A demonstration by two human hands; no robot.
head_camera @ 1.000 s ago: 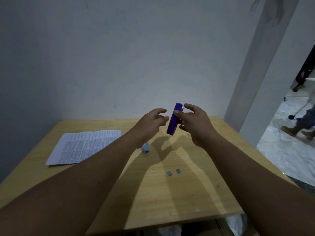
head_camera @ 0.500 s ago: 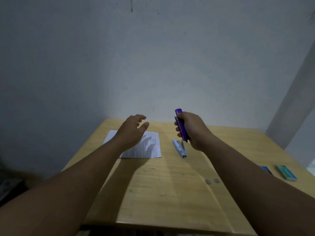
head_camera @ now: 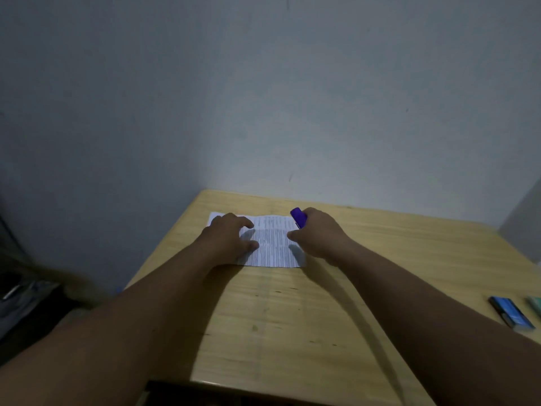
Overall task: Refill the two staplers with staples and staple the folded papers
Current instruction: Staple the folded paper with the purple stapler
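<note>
While our right hand grips the purple stapler with fingers curled round it, only the stapler's far end shows, sticking up past the knuckles and tilted away from us. That hand sits at the right edge of the printed paper, thumb pointing left over the sheet; we can't tell whether the thumb actually touches the paper (frame is dim and soft there). Our left hand rests on the left part of the same sheet, fingers spread and loosely bent, tips down on the page, gripping nothing. Paper lies flat on the wooden table, near the far left corner, long side running left to right, with horizontal crease lines across the printed text. It sits between our two hands, partly covered by the left one. Both forearms reach in from the near edge and throw shadows on the tabletop. Far right on the table, well apart from the paper, a small blue box lies flat, and a green box just beside it is cut off by the frame edge, probably staple boxes, though no label is readable. Table is pushed against a plain grey wall. Dark clutter on the floor at the left is too blurred to identify.
</note>
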